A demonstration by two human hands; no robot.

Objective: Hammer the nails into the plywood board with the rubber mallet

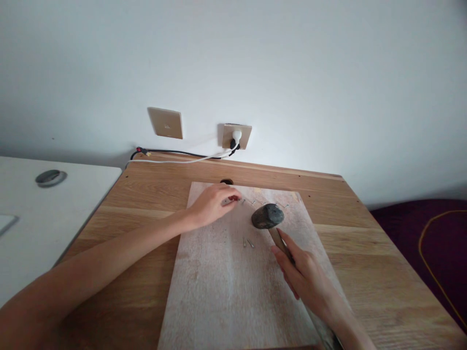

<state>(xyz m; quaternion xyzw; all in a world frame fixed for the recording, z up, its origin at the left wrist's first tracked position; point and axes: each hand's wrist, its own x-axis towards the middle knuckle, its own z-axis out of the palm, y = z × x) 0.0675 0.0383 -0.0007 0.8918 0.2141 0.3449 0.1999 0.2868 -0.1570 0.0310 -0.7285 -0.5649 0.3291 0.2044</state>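
My right hand (304,274) is closed around the wooden handle of a mallet (268,216). Its dark, rounded head hangs over the upper part of a pale, worn wooden board (215,287). At the board's far end my left hand (213,204) has its fingers pinched together close to the surface; what is between them is too small to make out. Just right of those fingertips, several small nails (254,201) form a rough row, partly behind the mallet head. Two loose nails (244,241) lie side by side near the board's middle.
The board rests on a wooden table (365,272) against a white wall. Black and white cables (175,161) run along the table's back edge to a wall socket (237,136). A white surface (73,209) adjoins on the left; dark purple fabric (408,228) is at right.
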